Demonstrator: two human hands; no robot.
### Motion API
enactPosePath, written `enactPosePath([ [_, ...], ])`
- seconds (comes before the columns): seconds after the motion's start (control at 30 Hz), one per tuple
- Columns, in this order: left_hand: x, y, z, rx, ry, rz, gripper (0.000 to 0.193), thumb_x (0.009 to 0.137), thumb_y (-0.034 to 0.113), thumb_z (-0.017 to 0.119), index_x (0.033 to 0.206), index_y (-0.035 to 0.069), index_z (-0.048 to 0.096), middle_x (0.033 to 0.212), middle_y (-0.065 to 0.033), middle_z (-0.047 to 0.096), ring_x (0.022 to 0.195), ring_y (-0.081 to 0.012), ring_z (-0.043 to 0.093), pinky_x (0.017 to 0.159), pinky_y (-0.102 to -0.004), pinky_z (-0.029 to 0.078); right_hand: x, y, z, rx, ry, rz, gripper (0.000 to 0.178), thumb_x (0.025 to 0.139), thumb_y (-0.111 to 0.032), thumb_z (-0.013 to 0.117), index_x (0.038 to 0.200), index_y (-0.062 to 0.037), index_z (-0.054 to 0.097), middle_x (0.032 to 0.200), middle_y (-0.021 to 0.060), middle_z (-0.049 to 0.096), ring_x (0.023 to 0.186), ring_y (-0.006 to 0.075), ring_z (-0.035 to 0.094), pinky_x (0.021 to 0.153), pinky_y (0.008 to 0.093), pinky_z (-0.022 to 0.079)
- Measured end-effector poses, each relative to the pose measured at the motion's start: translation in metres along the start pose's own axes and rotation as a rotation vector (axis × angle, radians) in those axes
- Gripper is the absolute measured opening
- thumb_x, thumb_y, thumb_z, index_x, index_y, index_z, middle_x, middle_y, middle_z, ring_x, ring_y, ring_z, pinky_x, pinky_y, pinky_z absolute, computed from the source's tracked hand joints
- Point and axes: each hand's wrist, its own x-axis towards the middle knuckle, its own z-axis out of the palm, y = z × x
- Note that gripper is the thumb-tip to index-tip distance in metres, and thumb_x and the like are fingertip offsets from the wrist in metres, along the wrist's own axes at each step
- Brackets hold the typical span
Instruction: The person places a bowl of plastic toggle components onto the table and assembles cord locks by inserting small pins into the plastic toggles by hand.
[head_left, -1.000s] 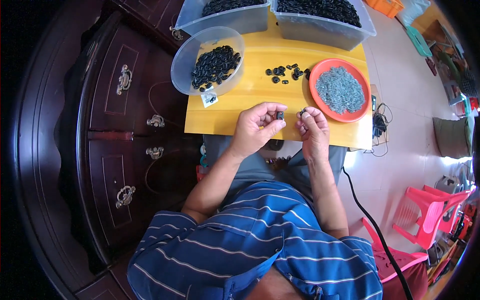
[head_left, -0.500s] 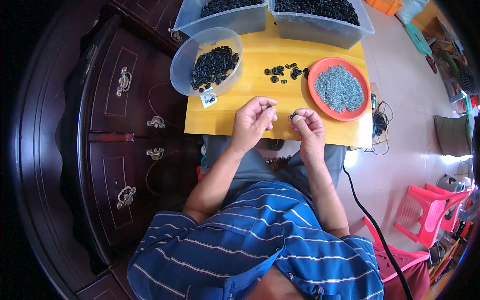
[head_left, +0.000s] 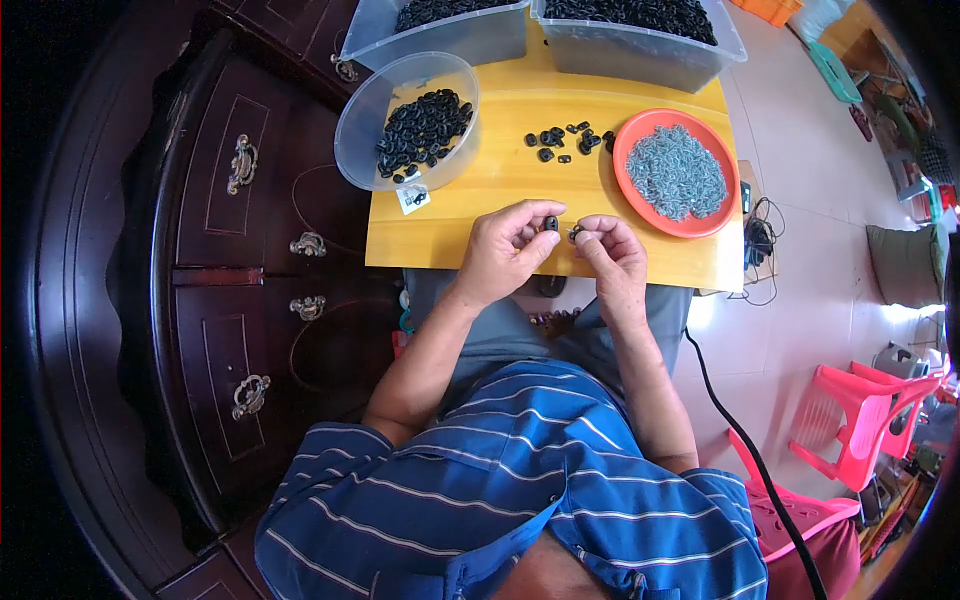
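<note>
Between the thumb and fingers of my left hand (head_left: 505,250) is a small black oval plastic piece (head_left: 551,224), held upright. My right hand (head_left: 618,262) pinches another small dark piece (head_left: 576,232), with what looks like a thin metal screw pointing toward the left hand. The two hands are close together but apart, over the near edge of the yellow table (head_left: 500,170). Several loose black pieces (head_left: 552,138) lie beyond them. To the right, a red plate (head_left: 690,231) holds a heap of silver screws (head_left: 675,172).
A round clear tub (head_left: 352,140) with black pieces (head_left: 425,130) stands at the table's left. Two large clear bins (head_left: 630,66) of black parts line the far edge. Dark wooden drawers (head_left: 225,330) flank the left; a pink stool (head_left: 850,410) is at right.
My left hand has turned so its black piece now shows upright between the fingertips. The hands have come a little closer, and the thin metal tip at my right fingers now shows.
</note>
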Motion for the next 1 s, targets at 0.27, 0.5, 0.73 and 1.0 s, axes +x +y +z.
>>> enactPosePath([
  [0.27,0.0003,0.0026,-0.0024,0.014,-0.034,0.004,0.025,0.088,-0.003,0.069,0.112,0.0,0.068,0.08,0.0021,0.06,0.065,-0.0026,0.053,0.059,-0.0204,0.047,-0.0007,0.0013,0.0006,-0.012,0.004,-0.012,0.014,0.096,-0.003,0.064,0.109,-0.0005,0.064,0.093,0.0011,0.067,0.084,0.0073,0.062,0.079,0.0227,0.051],
  [0.5,-0.0007,0.0052,-0.0014,0.018,-0.055,-0.021,0.029,0.088,-0.003,0.069,0.117,0.001,0.069,0.083,0.0035,0.059,0.07,-0.0028,0.053,0.064,-0.0192,0.047,-0.0001,0.0036,-0.0004,-0.008,0.004,-0.016,0.014,0.096,-0.002,0.064,0.109,-0.0004,0.065,0.093,0.001,0.067,0.083,0.0071,0.061,0.078,0.0229,0.051],
  [0.73,-0.0006,0.0026,-0.0024,0.036,-0.083,-0.003,0.03,0.088,-0.005,0.067,0.118,0.001,0.068,0.084,0.0018,0.06,0.072,-0.004,0.055,0.066,-0.0209,0.049,-0.0021,0.0026,-0.0008,0.009,-0.001,0.011,0.014,0.095,-0.002,0.065,0.109,-0.0003,0.065,0.093,0.0017,0.067,0.082,0.0077,0.062,0.078,0.0229,0.051],
  [1.0,-0.0019,-0.0018,-0.002,0.054,-0.084,0.024,0.031,0.089,-0.004,0.067,0.119,0.002,0.069,0.087,0.0009,0.061,0.073,-0.0045,0.057,0.067,-0.0208,0.05,-0.0029,0.0053,-0.0008,-0.005,0.008,0.0,0.015,0.095,-0.002,0.064,0.11,-0.0003,0.065,0.094,0.0022,0.068,0.085,0.0081,0.063,0.079,0.0235,0.052],
])
